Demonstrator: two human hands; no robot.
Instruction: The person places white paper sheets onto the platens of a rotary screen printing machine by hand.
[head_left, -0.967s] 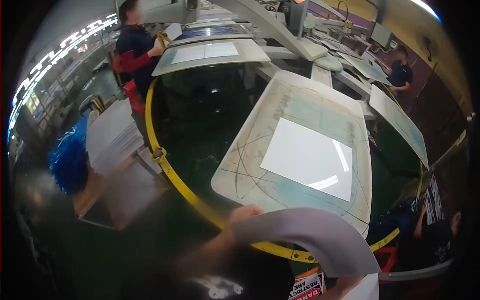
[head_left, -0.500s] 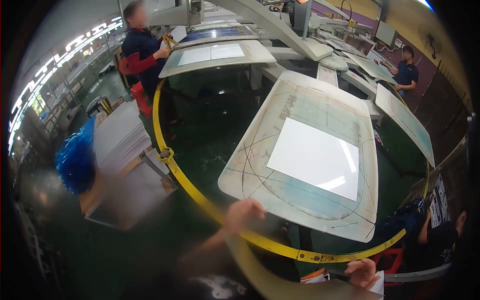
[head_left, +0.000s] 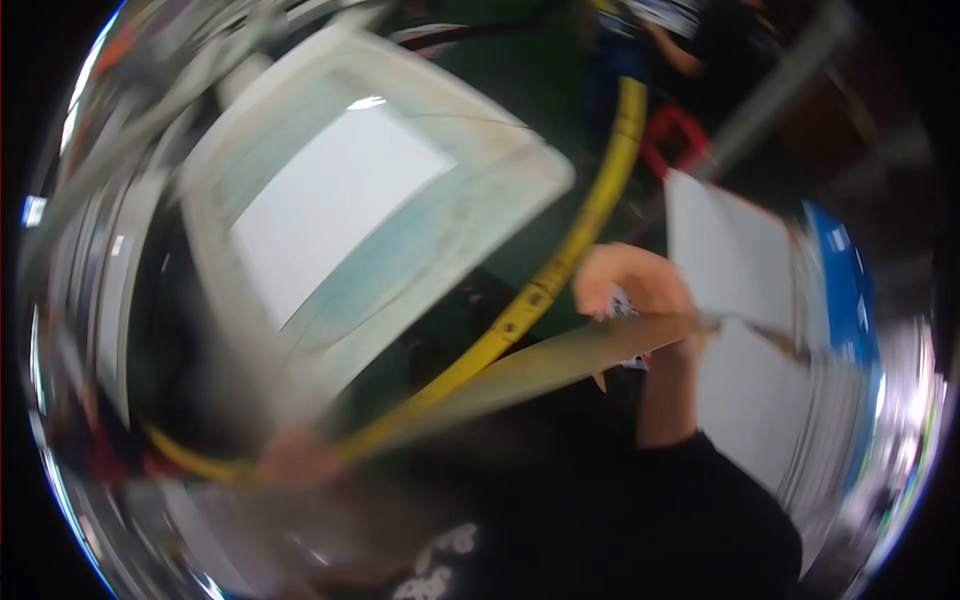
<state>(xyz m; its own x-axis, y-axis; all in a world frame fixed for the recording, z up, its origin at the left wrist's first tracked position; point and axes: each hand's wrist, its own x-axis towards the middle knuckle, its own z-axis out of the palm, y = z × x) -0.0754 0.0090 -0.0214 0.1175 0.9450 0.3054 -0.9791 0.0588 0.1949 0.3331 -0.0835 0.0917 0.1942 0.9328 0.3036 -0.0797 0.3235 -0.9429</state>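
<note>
A thin tan sheet [head_left: 540, 365], seen nearly edge-on, spans the space in front of my body. My right hand [head_left: 638, 285] has its fingers curled at the sheet's right end, which crosses the palm and wrist. At the lower left, my left hand [head_left: 300, 457] is smeared by motion beside the yellow rail, near the sheet's other end; its fingers cannot be made out. Beyond the rail, a white rectangular sheet [head_left: 335, 205] lies on a pale, stained platen [head_left: 400, 265].
The curved yellow rail [head_left: 480, 350] runs between my body and the platen. On the right are stacks of white sheets [head_left: 755, 400] and a blue item [head_left: 845, 285]. A red stool [head_left: 675, 140] and part of another person [head_left: 735, 50] appear at the top.
The view has swung to the right and blurred. The platen now appears at left, and the white stacks have come into view at right. My right hand appears higher, my left hand farther left.
</note>
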